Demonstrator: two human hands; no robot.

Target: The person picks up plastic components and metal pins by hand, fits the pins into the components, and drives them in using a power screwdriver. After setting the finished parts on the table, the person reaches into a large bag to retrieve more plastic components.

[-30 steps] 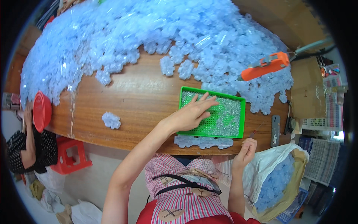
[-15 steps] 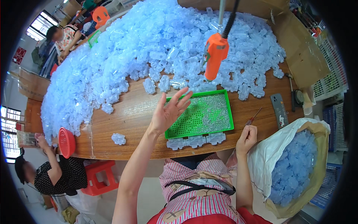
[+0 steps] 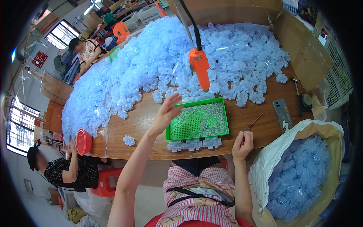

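Note:
My left hand (image 3: 169, 110) is open above the left edge of a green perforated tray (image 3: 226, 117), its fingers stretched out and nothing in them. Small grey metal pieces (image 3: 211, 116), too fine to tell exactly, cover much of the tray. At the table's front edge, my right hand (image 3: 242, 145) is closed, with whatever it may hold hidden. Just beyond its knuckles is a small screwdriver (image 3: 250, 125) with a reddish handle. Clear bluish plastic pieces (image 3: 193, 144) stand in a row along the tray's near side. An orange electric screwdriver (image 3: 199, 69) hangs over the tray's far side.
A large heap of clear plastic pieces (image 3: 151, 56) covers the far table. One loose piece (image 3: 129, 140) lies left. A phone (image 3: 282, 113) and tape measure (image 3: 305, 100) lie right, above a filled sack (image 3: 264, 166). A red basket (image 3: 84, 141) stands near a co-worker (image 3: 68, 170).
The view has swung left. My left hand has turned more edge-on with fingers closer together. The hanging electric screwdriver appears further left. My right hand stays closed by the table edge.

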